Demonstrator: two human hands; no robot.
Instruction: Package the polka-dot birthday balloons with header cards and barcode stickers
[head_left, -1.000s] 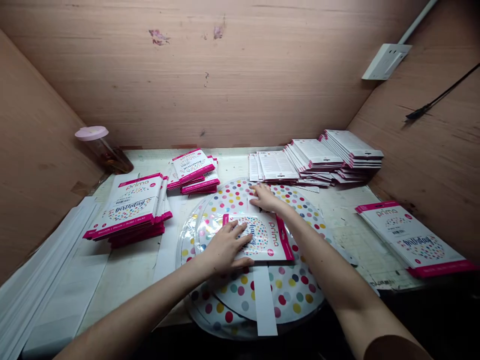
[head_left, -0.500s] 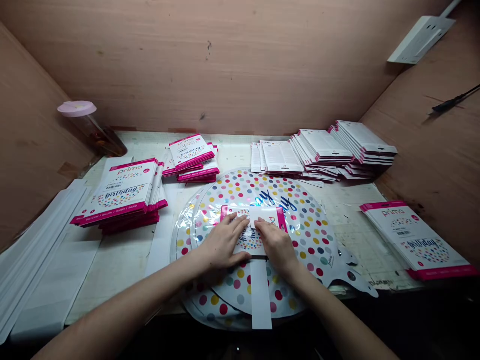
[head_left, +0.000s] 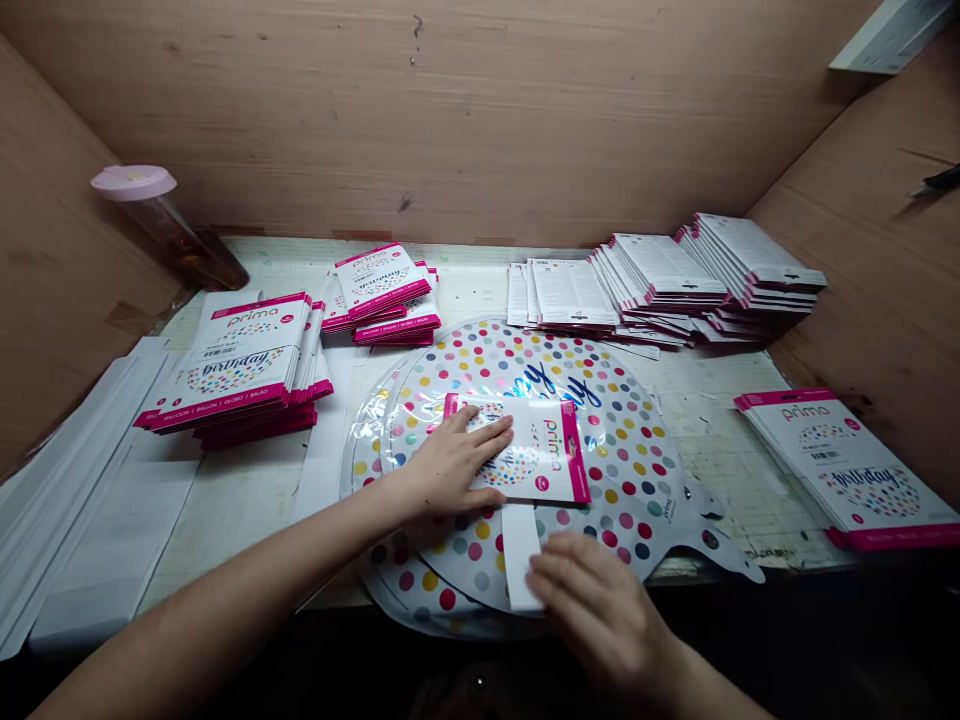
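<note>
Polka-dotted flat foil balloons [head_left: 637, 455] lie stacked in the middle of the table, blue lettering near their far side. On top rests a white and pink balloon packet [head_left: 556, 455], turned sideways. My left hand [head_left: 454, 465] presses flat on the packet's left half, fingers spread, covering part of its print. From under the packet's near edge a white paper strip [head_left: 519, 555] runs toward me. At its near end, my right hand [head_left: 604, 600] has its fingers closed on the strip's right corner; the thumb is hidden.
Stacks of printed packets stand at left [head_left: 240, 360], back centre [head_left: 382, 285] and right [head_left: 847, 470]. Face-down packets [head_left: 637, 275] fill the back right. White paper strips [head_left: 82, 480] lie far left. A lidded drink cup [head_left: 172, 230] leans in the back-left corner. Wooden walls [head_left: 480, 130] enclose the table.
My right hand has left the packet and moved down toward me to the strip's near end. The strip's end is now farther up. My left hand stays on the packet. The view has shifted slightly.
</note>
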